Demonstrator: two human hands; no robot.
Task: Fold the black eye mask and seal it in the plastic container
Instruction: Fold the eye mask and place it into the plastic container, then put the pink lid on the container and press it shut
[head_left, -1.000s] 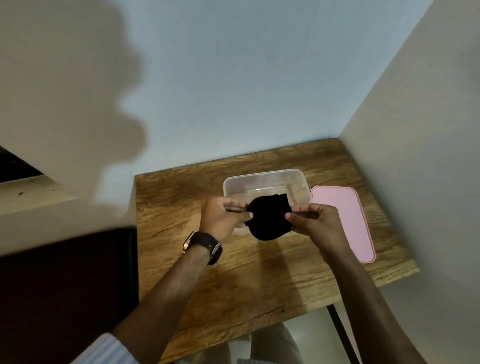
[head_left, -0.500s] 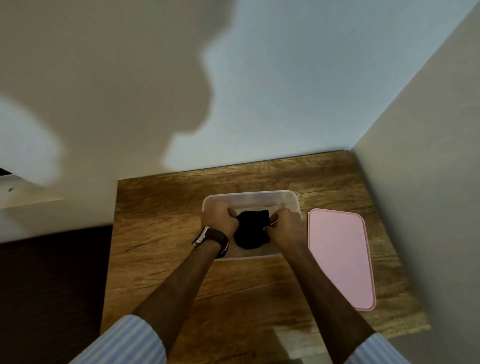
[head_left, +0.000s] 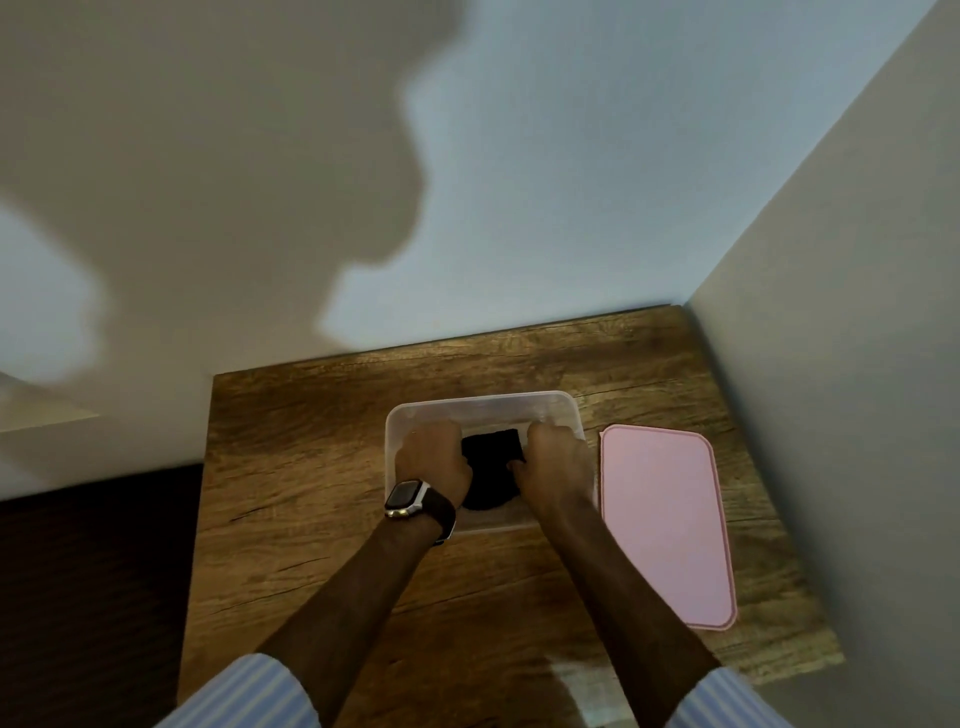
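Wooden surface (head_left: 322, 467) is set into a room corner; pale walls are seen beyond the hands and to their right, w/ a large shadow cast on the far wall. Dark floor is noted left of the surface.

Clear plastic container (head_left: 483, 408) is placed on the surface, directly under both hands. Pink lid (head_left: 667, 519) is laid flat just right of the right hand, beside the container, not on it.

Left hand (head_left: 434, 460), w/ a watch (head_left: 408, 496) worn at the wrist, is curled inside the container, fingers closed on the left edge of the black eye mask (head_left: 491, 462). Right hand (head_left: 556, 467) is likewise curled, closed on the mask's right edge. Mask is seen folded, between the hands, low inside the container. Striped sleeves are pushed up both forearms.
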